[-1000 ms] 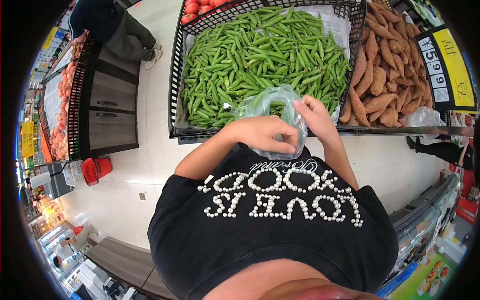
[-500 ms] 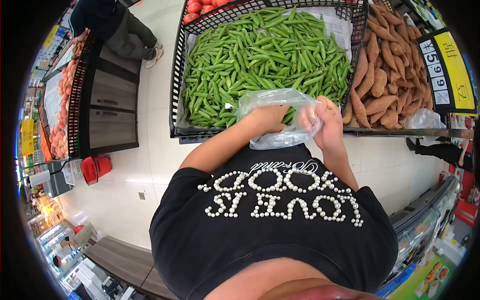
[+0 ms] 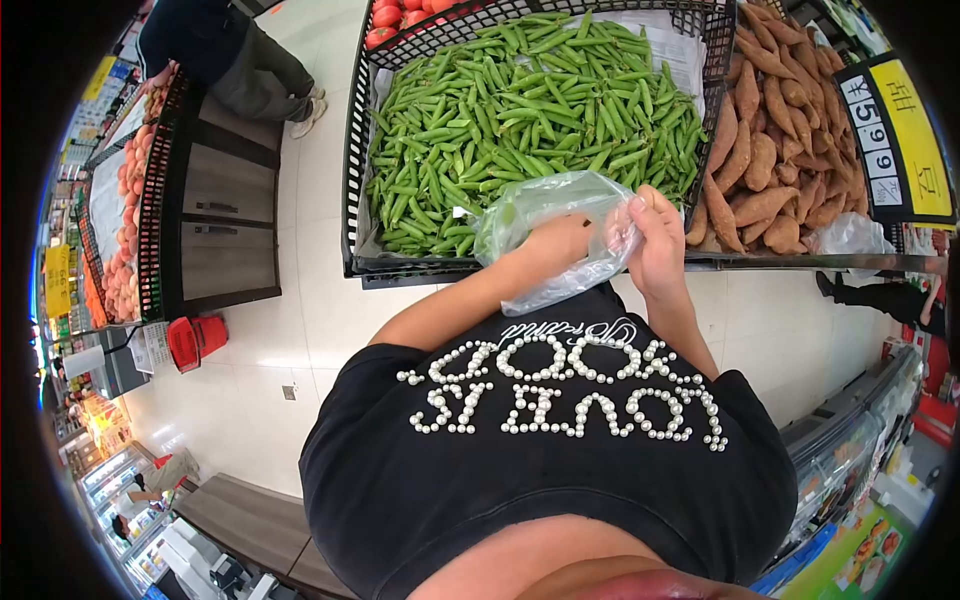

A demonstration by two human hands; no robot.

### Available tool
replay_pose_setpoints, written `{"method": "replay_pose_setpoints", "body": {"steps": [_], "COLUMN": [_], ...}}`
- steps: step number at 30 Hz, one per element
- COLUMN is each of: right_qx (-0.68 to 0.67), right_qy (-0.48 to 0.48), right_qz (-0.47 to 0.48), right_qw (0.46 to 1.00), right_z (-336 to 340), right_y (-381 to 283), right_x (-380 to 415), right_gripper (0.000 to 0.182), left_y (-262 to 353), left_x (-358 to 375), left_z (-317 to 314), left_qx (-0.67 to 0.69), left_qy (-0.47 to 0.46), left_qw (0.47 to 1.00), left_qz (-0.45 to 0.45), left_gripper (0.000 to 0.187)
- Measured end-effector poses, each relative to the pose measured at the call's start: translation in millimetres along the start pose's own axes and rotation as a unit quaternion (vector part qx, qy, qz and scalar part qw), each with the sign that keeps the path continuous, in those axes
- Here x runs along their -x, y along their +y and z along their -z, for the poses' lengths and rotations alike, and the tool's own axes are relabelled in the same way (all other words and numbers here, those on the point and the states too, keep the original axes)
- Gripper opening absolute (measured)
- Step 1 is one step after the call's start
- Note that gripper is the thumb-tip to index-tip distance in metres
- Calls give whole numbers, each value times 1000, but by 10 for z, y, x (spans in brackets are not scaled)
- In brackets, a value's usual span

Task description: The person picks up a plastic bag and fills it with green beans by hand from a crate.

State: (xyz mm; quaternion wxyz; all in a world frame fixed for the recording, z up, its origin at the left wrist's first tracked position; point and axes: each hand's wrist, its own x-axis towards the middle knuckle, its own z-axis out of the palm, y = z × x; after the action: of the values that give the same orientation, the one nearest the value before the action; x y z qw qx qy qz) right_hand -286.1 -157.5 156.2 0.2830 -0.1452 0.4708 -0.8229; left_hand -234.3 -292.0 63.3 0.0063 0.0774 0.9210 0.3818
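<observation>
Insp. notes, hands & produce stand. My L hand (image 3: pixel 560 243) is inside the mouth of a clear plastic bag (image 3: pixel 565 285), wrist crossing the near edge, fingers curled; can't tell if they grip anything. My R hand (image 3: pixel 657 235) is clamped on the R edge of same bag, thumb on the outer side, plastic bunched at the fingertips. Hands near each other, approx. level, film of the bag betw. them. Bag hangs open around L hand, its near side drooping toward my chest, just above my black T-shirt (image 3: pixel 550 480) w/ pearl lettering.

Directly fwd of both hands: green pea pods (image 3: pixel 520 120), heaped in a black mesh crate (image 3: pixel 355 180); the bag's far edge overlaps the near pods in view. Pale liner sheet (image 3: pixel 680 55) shows at the crate's far R corner, fwd of R hand. Fwd & R of R hand: pile of sweet potatoes (image 3: pixel 775 140), w/ price sign (image 3: pixel 890 140) reading 5.99 beyond on the R. Second clear bag (image 3: pixel 853 235) lies crumpled at the pile's near edge, R of R hand. Red tomatoes (image 3: pixel 385 25) far fwd & L of L hand. Red basket (image 3: pixel 197 340) on floor, well L of L hand.
</observation>
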Motion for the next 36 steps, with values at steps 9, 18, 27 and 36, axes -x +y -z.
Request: {"method": "replay_pose_setpoints", "body": {"steps": [9, 18, 27, 36], "right_qx": [1, 19, 41, 10], "right_qy": [25, 19, 42, 95], "right_qz": [10, 10, 46, 74], "right_qw": [1000, 1000, 997, 993], "right_z": [-24, -50, 128, 21], "right_y": [38, 25, 6, -50], "right_x": [9, 18, 37, 26], "right_gripper": [26, 27, 24, 28], "left_y": [49, 116, 130, 633], "left_x": [-28, -94, 102, 170], "left_z": [57, -54, 232, 1268], "left_qx": [-15, -78, 116, -238], "left_qy": [-137, -144, -20, -60], "left_qw": [990, 986, 990, 960], "left_qz": [-32, 24, -76, -139], "left_gripper": [49, 67, 44, 28]}}
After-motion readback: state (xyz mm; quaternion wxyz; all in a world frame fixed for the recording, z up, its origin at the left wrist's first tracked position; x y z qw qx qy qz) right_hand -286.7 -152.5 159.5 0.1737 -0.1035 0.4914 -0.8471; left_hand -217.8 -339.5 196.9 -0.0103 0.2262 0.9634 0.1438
